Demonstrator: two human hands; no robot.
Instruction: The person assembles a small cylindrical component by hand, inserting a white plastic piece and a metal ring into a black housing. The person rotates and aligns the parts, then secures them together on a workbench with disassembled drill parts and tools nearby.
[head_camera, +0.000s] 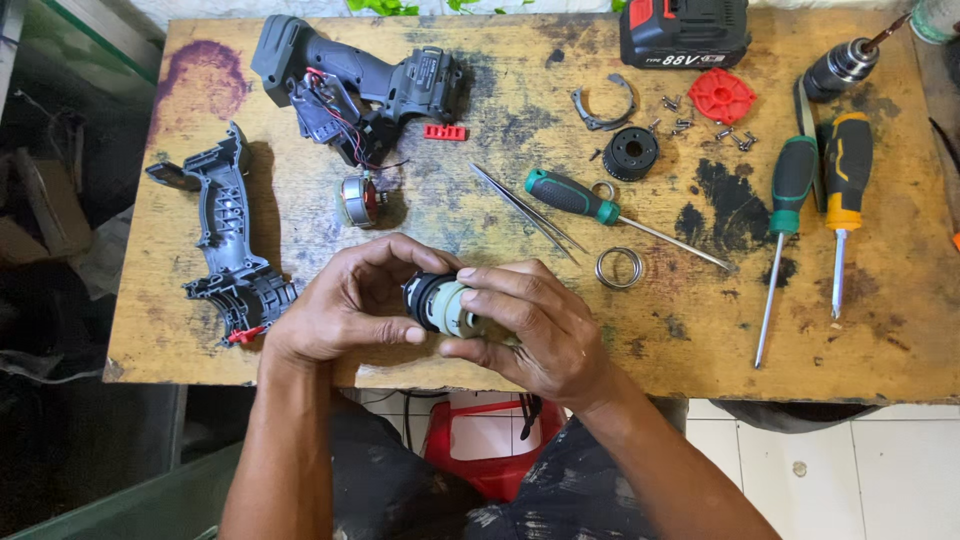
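Both my hands hold a small cylindrical gearbox part (438, 303), black at its left end and pale grey-green at its right. My left hand (345, 300) wraps the black end with fingers curled over the top. My right hand (525, 325) grips the pale end from the right. They hover over the near edge of a stained wooden table (680, 330). A silver ring (618, 268) lies just right of my right hand. Tweezers (525, 210) and a green-handled screwdriver (575, 197) lie just beyond.
A grey drill housing half (228, 235) lies at left, the other half with wires (350, 85) at the back, a small motor (358, 200) between. Black battery (683, 32), red disc (721, 95), screws (680, 125), chuck (840, 65) and two more screwdrivers (815, 200) occupy the right.
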